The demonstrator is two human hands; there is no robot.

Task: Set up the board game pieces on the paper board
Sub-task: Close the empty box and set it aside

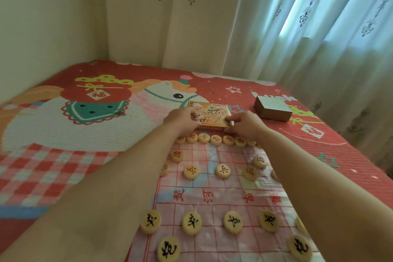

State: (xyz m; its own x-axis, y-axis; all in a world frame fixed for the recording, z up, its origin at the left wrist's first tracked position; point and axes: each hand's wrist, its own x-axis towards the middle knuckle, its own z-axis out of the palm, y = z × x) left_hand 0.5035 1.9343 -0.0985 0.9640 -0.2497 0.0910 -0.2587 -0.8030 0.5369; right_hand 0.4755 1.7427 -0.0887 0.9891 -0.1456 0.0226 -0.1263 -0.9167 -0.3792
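Two bare forearms w/ bare hands, left hand [181, 118] & right hand [247, 123] (wide-angle lens stretches the arms).

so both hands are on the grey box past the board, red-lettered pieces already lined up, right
Wrong box. In the head view the left hand and right hand grip the flat orange printed game box; the grey rectangular box sits untouched to its right. The rest holds.

Matt wood pcs [222, 171], thin paper board [212, 247], quilted cloth bedspread [319, 140], card box [214, 112].
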